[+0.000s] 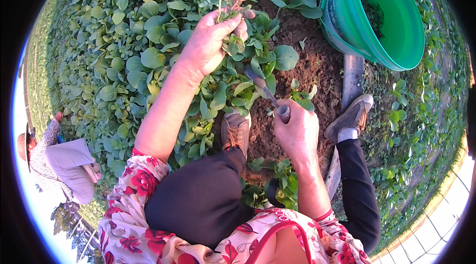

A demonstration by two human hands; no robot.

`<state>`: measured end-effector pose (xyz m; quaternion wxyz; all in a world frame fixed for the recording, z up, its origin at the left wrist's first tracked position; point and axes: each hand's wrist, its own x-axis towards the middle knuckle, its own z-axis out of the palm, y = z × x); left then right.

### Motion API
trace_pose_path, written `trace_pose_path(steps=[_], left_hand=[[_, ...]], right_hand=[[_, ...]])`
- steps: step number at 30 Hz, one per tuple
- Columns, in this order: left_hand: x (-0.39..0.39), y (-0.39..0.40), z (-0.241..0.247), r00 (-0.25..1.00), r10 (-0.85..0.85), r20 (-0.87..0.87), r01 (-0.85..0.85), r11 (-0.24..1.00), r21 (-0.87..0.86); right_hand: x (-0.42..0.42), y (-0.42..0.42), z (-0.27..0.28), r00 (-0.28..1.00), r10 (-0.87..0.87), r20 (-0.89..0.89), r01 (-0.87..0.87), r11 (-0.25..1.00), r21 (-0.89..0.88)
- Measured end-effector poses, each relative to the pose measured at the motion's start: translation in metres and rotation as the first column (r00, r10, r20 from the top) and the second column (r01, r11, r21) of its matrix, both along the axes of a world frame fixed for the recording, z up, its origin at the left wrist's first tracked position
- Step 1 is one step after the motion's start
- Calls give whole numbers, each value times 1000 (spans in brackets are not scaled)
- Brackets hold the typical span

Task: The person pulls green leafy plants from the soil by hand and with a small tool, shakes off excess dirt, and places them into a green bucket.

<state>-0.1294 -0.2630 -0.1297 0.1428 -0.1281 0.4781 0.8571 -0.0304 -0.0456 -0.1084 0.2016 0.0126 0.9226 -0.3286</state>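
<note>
My left hand [212, 39], stretched forward over the leafy plants, is closed on a small bunch of pulled weeds [232, 0] with thin stems and roots showing. Lower and to the right, my right hand [297, 124] grips the handle of a small hand hoe [264, 87]. The hoe's metal blade lies among the broad green leaves, at the edge of bare brown soil [306, 63]. Between the two hands stand leafy green seedlings [256, 48]. Part of the blade is hidden by leaves.
A green plastic bucket [394, 15] with some cut greenery inside leans at the upper right, beside a grey flat hose or strip [352, 78]. My shoes [236, 130] stand among plants and soil. A co-worker in a hat [23, 147] crouches at the far left.
</note>
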Motion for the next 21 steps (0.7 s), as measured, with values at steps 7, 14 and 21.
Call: trace_pose_path(steps=[7,14,21], left_hand=[[37,13,-70,862,-319,395,466,806,-366],[5,1,-117,941,-158,300,338,507,-793],[2,21,-126,788,-358,502,538,4,-843]], right_hand=[[-18,0,-17,998,-48,-38,55,979,197],[-16,-1,-6,999,-41,-14,43,978,203],[-13,-21,-13,996,94,-7,-87,949,302]])
